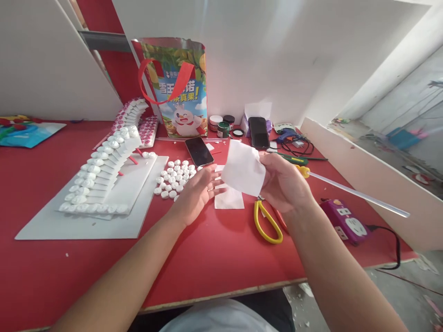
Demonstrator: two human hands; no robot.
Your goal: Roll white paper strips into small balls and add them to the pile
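Taking the raised paper point(243, 168) as clock centre, I see one white model point(94, 169) at nine on the worktop point(214, 258), one bag point(188, 115) past ten, and loose rosettes point(171, 180) at nine, too crowded to count. One phone point(200, 151) lies near ten. The left hand point(196, 192) is spread, gripping nothing. The single paper, white, plain, squarish and slightly curled, hangs partly over one sheet point(229, 199). Another phone point(259, 133) stands at one, one scissors point(256, 217) at five. The right hand point(282, 182) pinches the paper's right edge.
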